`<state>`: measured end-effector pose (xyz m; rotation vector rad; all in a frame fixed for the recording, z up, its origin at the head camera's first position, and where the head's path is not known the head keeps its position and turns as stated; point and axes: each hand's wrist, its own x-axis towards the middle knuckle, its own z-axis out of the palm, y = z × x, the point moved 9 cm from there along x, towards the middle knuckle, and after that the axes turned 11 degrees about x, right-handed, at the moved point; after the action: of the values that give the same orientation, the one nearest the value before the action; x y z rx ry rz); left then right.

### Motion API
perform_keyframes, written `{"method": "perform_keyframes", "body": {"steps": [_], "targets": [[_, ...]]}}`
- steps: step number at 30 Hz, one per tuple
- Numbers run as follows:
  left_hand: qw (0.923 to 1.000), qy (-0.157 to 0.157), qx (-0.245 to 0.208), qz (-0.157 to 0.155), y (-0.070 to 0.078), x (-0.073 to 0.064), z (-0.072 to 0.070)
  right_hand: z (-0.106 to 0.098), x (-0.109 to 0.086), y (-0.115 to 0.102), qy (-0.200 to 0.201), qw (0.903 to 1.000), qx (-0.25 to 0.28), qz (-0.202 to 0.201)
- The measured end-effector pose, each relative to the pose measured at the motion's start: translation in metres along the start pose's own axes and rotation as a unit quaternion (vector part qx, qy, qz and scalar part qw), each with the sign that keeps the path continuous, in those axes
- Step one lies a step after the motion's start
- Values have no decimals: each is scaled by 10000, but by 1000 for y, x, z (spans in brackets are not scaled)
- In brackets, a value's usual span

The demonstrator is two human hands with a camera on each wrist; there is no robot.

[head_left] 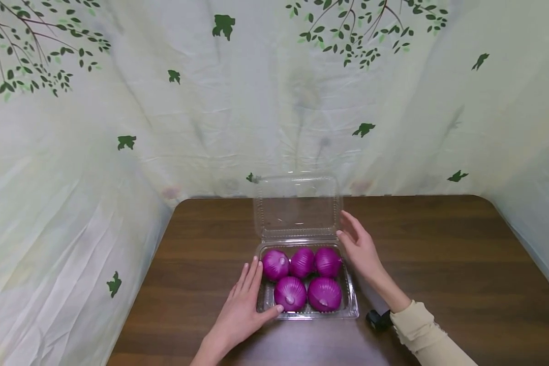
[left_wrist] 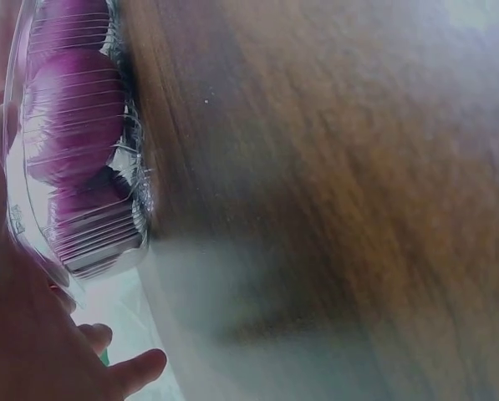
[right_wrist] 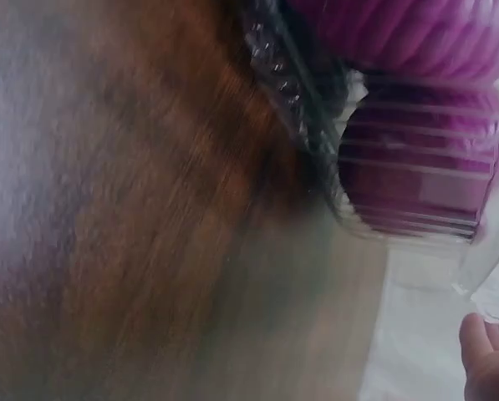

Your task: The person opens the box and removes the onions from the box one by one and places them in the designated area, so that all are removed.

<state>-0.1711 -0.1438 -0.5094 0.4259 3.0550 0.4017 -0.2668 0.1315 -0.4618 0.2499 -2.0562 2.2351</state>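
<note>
Several purple onions [head_left: 325,294] sit in two rows in a clear plastic clamshell container [head_left: 353,307], also seen close up through its ribbed wall in both wrist views. Its hinged lid [head_left: 297,208] stands raised at the far side. My left hand [head_left: 240,310] rests along the container's left side with straight fingers, its thumb over the near left corner. At the lid's right edge is my right hand [head_left: 361,249], fingers loosely extended; whether they touch the lid I cannot tell. Only the fingertips of the right hand [right_wrist: 487,351] show in the right wrist view.
The container stands on a brown wooden table [head_left: 439,264]. A black device [head_left: 378,320] is at my right wrist, by the cream sleeve [head_left: 414,323]. Behind the table hangs a pale cloth [head_left: 265,101] with printed leaves, which also comes down on both sides.
</note>
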Motion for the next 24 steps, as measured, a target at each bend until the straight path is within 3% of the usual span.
{"method": "perform_keyframes", "body": {"steps": [7,24], "targets": [[10000,68,-2,38,1,0,0,-10,4,27,159,9987,-365,302],[10000,-12,-42,-9,-1,1,1,-13,-5,39,109,9974,-447,563]]}}
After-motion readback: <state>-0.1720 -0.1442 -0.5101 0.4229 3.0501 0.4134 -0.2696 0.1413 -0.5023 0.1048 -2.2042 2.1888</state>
